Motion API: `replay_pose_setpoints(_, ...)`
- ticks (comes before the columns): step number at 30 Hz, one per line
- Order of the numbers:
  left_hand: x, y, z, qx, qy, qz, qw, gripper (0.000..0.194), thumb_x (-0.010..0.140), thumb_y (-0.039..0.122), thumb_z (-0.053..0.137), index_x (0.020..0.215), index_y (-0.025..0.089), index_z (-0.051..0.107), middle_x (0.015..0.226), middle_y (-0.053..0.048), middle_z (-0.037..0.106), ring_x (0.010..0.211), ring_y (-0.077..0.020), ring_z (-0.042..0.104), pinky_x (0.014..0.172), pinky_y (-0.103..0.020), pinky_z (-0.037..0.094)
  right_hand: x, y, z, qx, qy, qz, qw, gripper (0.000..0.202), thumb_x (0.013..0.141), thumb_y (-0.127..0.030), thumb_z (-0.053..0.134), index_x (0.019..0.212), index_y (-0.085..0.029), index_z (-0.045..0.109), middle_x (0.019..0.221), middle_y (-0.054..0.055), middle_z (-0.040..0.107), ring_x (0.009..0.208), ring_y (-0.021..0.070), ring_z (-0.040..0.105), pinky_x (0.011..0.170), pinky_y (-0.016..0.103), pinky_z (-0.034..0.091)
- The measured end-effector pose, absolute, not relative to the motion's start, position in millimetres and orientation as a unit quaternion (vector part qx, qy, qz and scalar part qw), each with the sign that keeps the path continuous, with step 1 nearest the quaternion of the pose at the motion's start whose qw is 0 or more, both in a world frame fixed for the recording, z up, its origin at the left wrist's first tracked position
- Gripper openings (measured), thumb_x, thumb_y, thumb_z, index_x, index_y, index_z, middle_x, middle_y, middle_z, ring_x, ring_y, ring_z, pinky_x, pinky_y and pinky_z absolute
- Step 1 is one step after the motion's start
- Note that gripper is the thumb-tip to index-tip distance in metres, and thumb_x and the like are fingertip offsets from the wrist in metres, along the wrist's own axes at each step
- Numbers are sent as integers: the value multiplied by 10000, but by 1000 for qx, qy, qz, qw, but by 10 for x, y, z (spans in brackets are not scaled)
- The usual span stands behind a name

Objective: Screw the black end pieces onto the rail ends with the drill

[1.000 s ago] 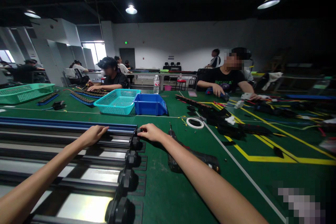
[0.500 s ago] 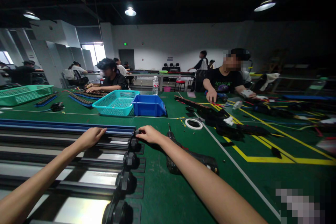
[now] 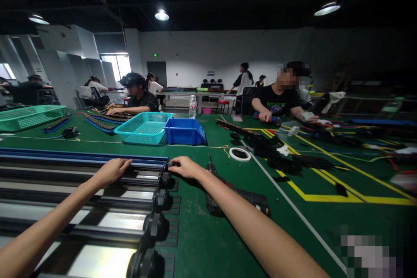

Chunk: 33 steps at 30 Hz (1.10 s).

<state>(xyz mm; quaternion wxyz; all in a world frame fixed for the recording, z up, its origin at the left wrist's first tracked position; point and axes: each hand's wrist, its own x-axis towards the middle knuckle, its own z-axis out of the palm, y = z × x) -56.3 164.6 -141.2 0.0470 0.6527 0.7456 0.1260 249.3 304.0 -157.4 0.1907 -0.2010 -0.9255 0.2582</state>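
Note:
Long metal profiles (image 3: 78, 224) with black edges lie side by side at the lower left, each with a black round fitting at its right end. My left hand (image 3: 112, 171) rests on the far profiles near the blue strip (image 3: 81, 156), its fingers bent together; what they grip, if anything, is hidden. At the right end of the farthest profile, my right hand (image 3: 185, 167) pinches the small black end fitting (image 3: 170, 165). A black power drill (image 3: 241, 197) lies on the green table, partly behind my right forearm.
Beyond the profiles stand a turquoise basket (image 3: 143, 128), a blue bin (image 3: 185, 131) and a bottle (image 3: 193, 107). A white ring (image 3: 240, 154) and dark parts lie to the right. Two people sit across the table, one holding a drill (image 3: 274, 115).
My hands have stayed in place. The person across on the right has lifted the drill slightly, and a standing person in the background has shifted left.

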Motion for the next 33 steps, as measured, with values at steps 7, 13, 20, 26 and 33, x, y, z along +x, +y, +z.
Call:
replay_pose_setpoints(7,-594,1661,-1427,650,748,123,52,557,904,556,261,925,191,681,929,-103,711,909,-273,639,728,-268,395,2523,3051,-1466,-263,-886,312,219,570,772,-444,643,1229,-118,544,766,27,650,634,126,552,566,218,366)
replay_pose_setpoints(13,-624,1686,-1451,649,750,117,56,563,902,551,261,969,187,685,921,-120,709,947,-289,633,771,-288,395,3358,3423,-996,-471,-818,177,277,249,818,-335,566,1007,-226,686,941,36,691,850,142,615,733,202,415)
replay_pose_setpoints(20,-578,1661,-1404,636,763,107,49,579,898,560,252,871,175,683,863,-125,706,881,-283,641,729,-282,396,4313,3784,-1310,-642,-735,124,181,148,683,-269,664,781,-163,698,833,114,681,782,219,635,692,283,427)
replay_pose_setpoints(26,-573,1658,-1407,637,762,110,45,564,901,549,255,878,183,683,865,-122,707,860,-271,644,710,-275,388,4253,3799,-1551,-676,-716,105,142,232,719,-319,639,869,-147,675,903,152,666,806,237,645,691,310,457)
replay_pose_setpoints(33,-536,1633,-1398,632,765,119,34,569,903,537,259,865,164,688,836,-140,703,848,-273,647,705,-278,389,4155,3654,-1575,-665,-730,55,146,219,762,-149,528,941,-121,651,999,222,638,933,327,634,762,412,464)
